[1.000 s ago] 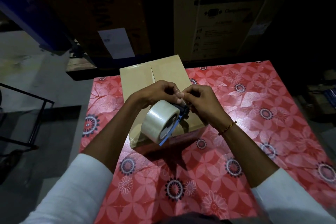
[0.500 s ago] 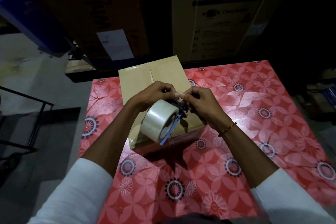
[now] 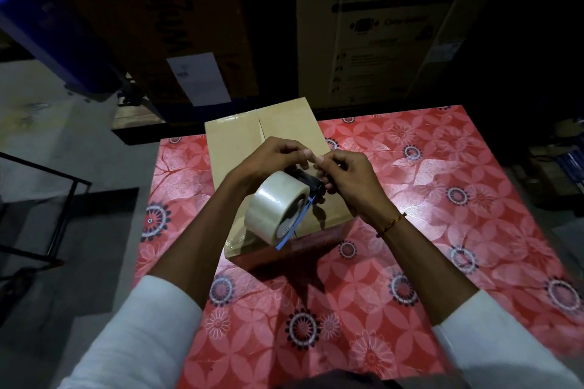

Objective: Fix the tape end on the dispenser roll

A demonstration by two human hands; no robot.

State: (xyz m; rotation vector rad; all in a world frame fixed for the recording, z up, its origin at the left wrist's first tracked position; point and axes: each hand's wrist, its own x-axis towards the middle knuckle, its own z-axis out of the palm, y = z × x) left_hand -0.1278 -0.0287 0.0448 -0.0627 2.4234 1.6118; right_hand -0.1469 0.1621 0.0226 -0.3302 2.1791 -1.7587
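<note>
A roll of clear packing tape [image 3: 274, 207] sits in a dispenser with a blue side plate and a black head [image 3: 308, 181]. I hold it above a closed brown cardboard box [image 3: 240, 145] on the table. My left hand [image 3: 271, 156] curls over the top of the dispenser, thumb and fingers pinching near the tape's end. My right hand [image 3: 350, 177] meets it from the right, its fingertips pinching at the dispenser's black head. The loose tape end itself is too thin to make out.
The table wears a red flowered cover [image 3: 395, 262]. Behind it stand tall cartons, one printed "WASHING MACHINE" [image 3: 388, 28] and a darker one [image 3: 164, 19]. A black metal frame [image 3: 47, 205] stands on the grey floor at left. The right side is dark clutter.
Both hands with the dispenser have barely shifted; the fingers keep working at the tape's end by the black head. The box has not moved.
</note>
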